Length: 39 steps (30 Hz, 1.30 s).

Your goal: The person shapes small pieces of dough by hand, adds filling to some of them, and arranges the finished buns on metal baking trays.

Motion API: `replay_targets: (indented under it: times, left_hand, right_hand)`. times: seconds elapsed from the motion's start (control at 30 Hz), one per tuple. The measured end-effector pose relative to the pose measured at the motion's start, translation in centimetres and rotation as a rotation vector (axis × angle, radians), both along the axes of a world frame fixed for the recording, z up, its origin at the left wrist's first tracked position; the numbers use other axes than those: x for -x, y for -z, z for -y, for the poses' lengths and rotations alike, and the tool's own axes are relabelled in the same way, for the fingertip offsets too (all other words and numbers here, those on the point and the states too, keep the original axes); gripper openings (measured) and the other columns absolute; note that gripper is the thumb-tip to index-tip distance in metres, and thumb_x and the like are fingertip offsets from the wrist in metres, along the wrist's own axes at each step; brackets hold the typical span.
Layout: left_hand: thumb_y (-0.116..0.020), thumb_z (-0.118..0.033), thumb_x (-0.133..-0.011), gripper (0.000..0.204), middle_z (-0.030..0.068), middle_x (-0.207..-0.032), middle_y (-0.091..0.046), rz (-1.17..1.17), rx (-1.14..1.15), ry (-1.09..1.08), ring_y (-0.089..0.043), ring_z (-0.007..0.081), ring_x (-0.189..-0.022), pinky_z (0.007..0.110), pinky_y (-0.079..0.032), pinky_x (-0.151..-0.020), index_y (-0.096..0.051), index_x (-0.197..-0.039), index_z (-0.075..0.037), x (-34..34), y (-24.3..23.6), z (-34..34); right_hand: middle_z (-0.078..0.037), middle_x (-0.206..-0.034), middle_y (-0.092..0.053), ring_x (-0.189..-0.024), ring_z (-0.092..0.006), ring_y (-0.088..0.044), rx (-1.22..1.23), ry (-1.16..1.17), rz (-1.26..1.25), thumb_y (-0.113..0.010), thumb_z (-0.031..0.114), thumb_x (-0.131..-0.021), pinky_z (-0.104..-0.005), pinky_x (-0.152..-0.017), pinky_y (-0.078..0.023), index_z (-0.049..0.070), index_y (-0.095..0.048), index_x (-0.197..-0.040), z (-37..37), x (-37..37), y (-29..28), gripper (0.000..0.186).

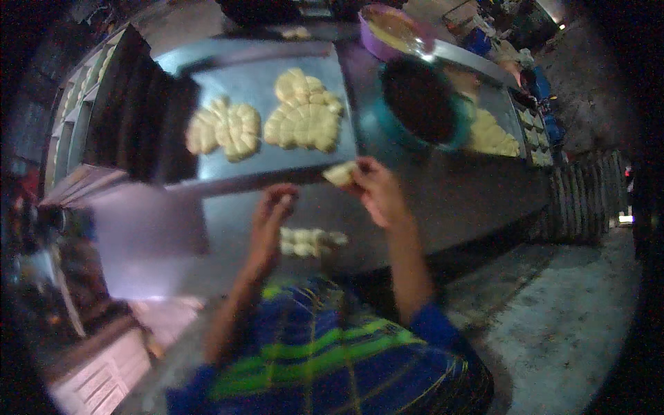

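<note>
Pale yellow, soft-looking wedge of dough (338, 174), pinched in the fingertips of the right hand (366, 176) near the middle of the frame.
Blur softens its edges; the left hand (278, 200), left of it, has curled fingers, and whether they grip anything I cannot tell. Above, two lumpy clusters of rounded yellow dough pieces (304, 121) lie on a smooth blue-grey sheet (242, 75); smaller pale dough balls (304, 242) line the dark, dull counter (477, 190) at lower centre. A round teal basin (384, 123) with dark contents stands upper right; rough grey floor (553, 332) fills the lower right.
</note>
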<state>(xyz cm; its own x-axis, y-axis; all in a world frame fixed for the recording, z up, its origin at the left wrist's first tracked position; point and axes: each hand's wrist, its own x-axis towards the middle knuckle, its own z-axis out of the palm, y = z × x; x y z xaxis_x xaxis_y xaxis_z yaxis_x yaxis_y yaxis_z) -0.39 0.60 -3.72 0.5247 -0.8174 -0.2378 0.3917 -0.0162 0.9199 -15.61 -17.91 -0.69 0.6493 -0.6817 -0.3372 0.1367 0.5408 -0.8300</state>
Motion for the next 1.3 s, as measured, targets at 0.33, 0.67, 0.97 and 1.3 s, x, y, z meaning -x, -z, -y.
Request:
replay_targets:
  times: [0.33,0.67,0.97,1.3]
  left_hand:
    - [-0.029,-0.047,-0.103,0.056,0.0172,-0.133,-0.052,0.353,0.313,-0.215,-0.05,0.0289,-0.125,0.043,-0.037,-0.107,-0.046,-0.131,-0.002,6.0,-3.5,6.5]
    - [-0.06,-0.023,-0.091,0.034,0.0184,-0.12,-0.06,0.862,0.116,-0.06,-0.056,0.0318,-0.115,0.042,-0.044,-0.099,-0.058,-0.119,-0.004,6.9,-5.4,6.3]
    - [-0.072,-0.019,-0.079,0.021,0.0131,-0.094,-0.067,1.12,0.368,0.177,-0.065,0.0308,-0.092,0.039,-0.05,-0.084,-0.067,-0.093,-0.005,8.5,-4.3,6.7]
    - [-0.058,-0.02,-0.095,0.027,0.0103,-0.115,-0.064,0.18,-0.078,0.253,-0.058,0.023,-0.115,0.037,-0.041,-0.103,-0.06,-0.116,-0.003,6.1,-2.1,5.3]
  right_hand:
    - [-0.008,-0.109,-0.068,-0.101,-0.0157,-0.064,0.238,0.316,0.079,-0.065,0.001,-0.09,-0.0298,-0.089,-0.052,0.001,-0.064,-0.117,-11.7,-1.0,-2.6,0.028]
    - [-0.009,-0.115,-0.066,-0.101,-0.0186,-0.064,0.236,0.321,-0.001,-0.064,0.007,-0.092,-0.0304,-0.088,-0.053,-0.001,-0.06,-0.122,-6.5,3.6,1.3,0.032]
    - [-0.009,-0.121,-0.063,-0.104,-0.021,-0.064,0.105,0.034,0.12,-0.065,0.01,-0.091,-0.0325,-0.088,-0.055,0.003,-0.055,-0.129,-9.5,6.7,6.7,0.04]
    - [-0.009,-0.122,-0.064,-0.103,-0.0232,-0.065,0.493,0.14,-0.082,-0.064,0.008,-0.09,-0.0345,-0.089,-0.055,0.004,-0.056,-0.131,11.1,10.8,-2.8,0.042]
